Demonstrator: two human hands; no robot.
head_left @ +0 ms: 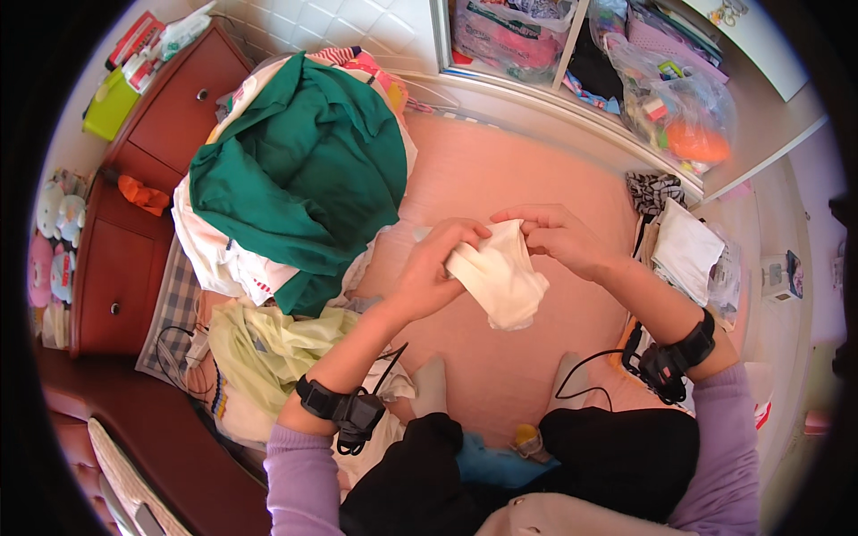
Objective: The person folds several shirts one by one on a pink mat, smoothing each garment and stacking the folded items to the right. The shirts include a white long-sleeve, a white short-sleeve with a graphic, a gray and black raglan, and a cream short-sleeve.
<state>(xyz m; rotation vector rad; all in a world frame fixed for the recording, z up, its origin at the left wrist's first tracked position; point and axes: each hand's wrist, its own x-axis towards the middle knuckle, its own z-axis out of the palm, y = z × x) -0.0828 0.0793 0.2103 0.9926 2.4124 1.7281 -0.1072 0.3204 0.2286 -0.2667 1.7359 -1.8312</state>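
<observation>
A cream cloth (502,288) is held up above the pink sheet (527,165), to the right of the green cloth (299,170) and nearer to the wearer than that cloth's middle. Its left edge is grasped in the grip of the left hand (440,259), while its top edge is pinched in the grip of the right hand (559,239), whose index finger is held out nearly straight. The rest of the cloth is left hanging in loose folds between and below the two hands.

The green cloth itself is spread, crumpled, over white cloths (207,239) (a few red marks can be seen on these). On its near side, a pale yellow cloth (277,347) is heaped. To its left, a red-brown cabinet (134,268) is placed, and plush toys (61,223) are gathered farther left. Well to the right of the green cloth, a folded white cloth (686,243) is laid, and beyond that a clear plastic bag (684,116) is seen, filled with mixed items.
</observation>
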